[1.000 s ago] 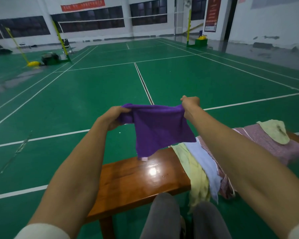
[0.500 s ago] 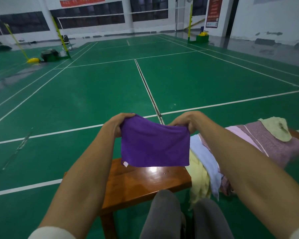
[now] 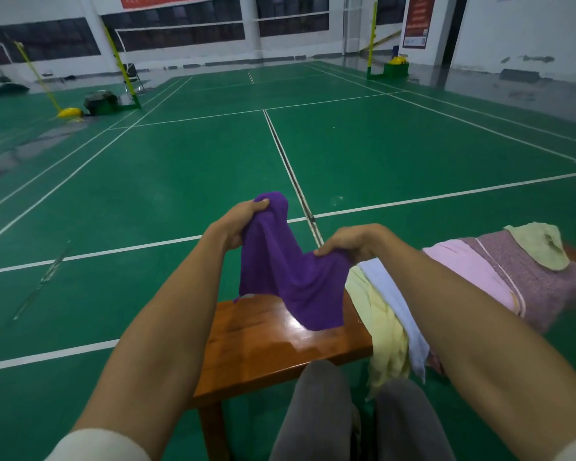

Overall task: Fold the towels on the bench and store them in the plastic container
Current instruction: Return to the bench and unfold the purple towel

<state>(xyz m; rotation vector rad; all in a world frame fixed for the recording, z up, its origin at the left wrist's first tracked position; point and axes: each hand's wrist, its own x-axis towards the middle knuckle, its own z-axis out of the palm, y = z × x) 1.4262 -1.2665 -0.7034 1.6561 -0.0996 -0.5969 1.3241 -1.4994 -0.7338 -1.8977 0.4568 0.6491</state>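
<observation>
A purple towel [image 3: 290, 281] hangs between my two hands above the wooden bench [image 3: 266, 344]. My left hand [image 3: 236, 221] grips one upper corner, raised higher. My right hand [image 3: 353, 242] pinches the other corner lower down, near the pile. The towel sags and its lower edge reaches the bench top. To the right lie a pale yellow towel [image 3: 386, 331], a light blue towel [image 3: 393, 301], a pink towel [image 3: 473, 271], a mauve towel [image 3: 539, 281] and a small light green cloth [image 3: 542, 244]. No plastic container shows in this view.
My grey-trousered knees [image 3: 320, 410] are close to the bench's near edge. Green court floor with white lines [image 3: 147, 181] spreads all around. Net posts with yellow bases [image 3: 69, 113] and a dark bag [image 3: 100, 101] stand far off at the left.
The towel was stretched flat between both hands. Now my left hand is higher, my right hand has dropped toward the pile, and the towel sags onto the bench.
</observation>
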